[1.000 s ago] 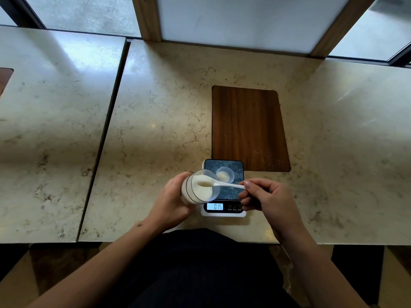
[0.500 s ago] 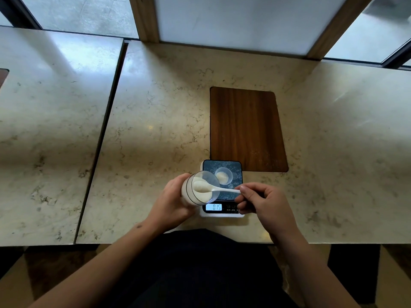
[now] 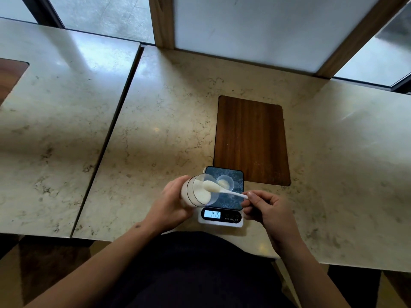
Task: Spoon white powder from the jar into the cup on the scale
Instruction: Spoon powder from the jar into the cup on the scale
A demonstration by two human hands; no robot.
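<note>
At the far left, a dark wooden inset point(image 3: 10, 78) is cut off by the frame edge, and a dark seam point(image 3: 106, 143) splits the pale marbled counter point(image 3: 155, 121) into two slabs. The left hand point(image 3: 171, 205) wraps around the clear jar point(image 3: 195, 194), tilted with its mouth toward three o'clock; its base is hidden in the palm. A heaped white spoon point(image 3: 213, 187) sits at the jar's mouth, its handle pinched in the curled fingers of the right hand point(image 3: 266, 210), which hides the handle's end. At one o'clock from the jar, the small cup point(image 3: 225, 182) stands on the dark platform of the scale point(image 3: 222, 222); the jar's rim overlaps it, so its contents are hard to make out. The lit display appears to read 015. At twelve o'clock from the scale lies a wooden board point(image 3: 251, 138). Frosted glass panels point(image 3: 244, 25) in wooden frames line the far edge of the counter.
</note>
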